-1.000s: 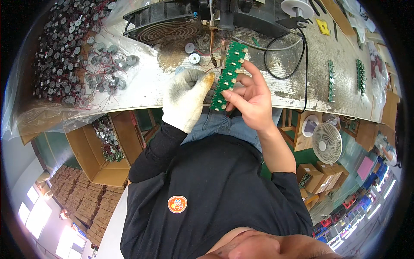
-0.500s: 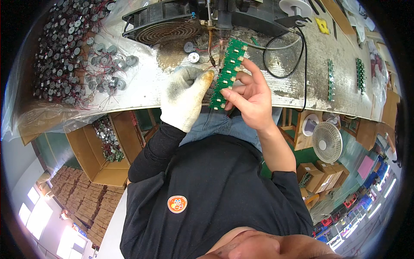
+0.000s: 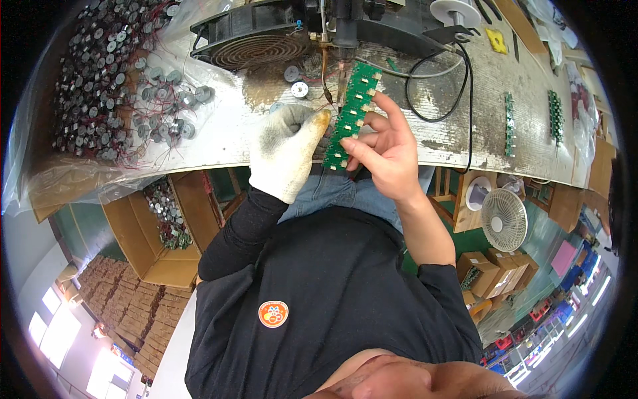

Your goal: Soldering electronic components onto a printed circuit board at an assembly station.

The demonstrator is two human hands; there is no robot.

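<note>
My right hand [image 3: 389, 156], bare, is closed on a long green circuit board [image 3: 350, 118] with several small white connectors along it. The thumb presses the board's face and the fingers support its right edge. The board is tilted, its upper end beside the soldering tip [image 3: 341, 76] of a bench-mounted soldering machine [image 3: 345, 30]. My left hand [image 3: 287, 143], in a white glove with a stained thumb, is pinched shut at the board's left edge. What lies between its fingertips is too small and hidden to name. A thin brown feed tube [image 3: 325, 76] ends just above these fingertips.
Many small round motors with red wires [image 3: 100, 80] are heaped at the left of the bench. Two loose motors [image 3: 300, 89] lie beyond my left hand. A black fan [image 3: 256, 46] stands behind. More boards [image 3: 510, 123] lie right, past a black cable [image 3: 469, 100].
Both hands stay almost in place. The board and my gloved left hand have shifted very slightly; the grips look the same.
</note>
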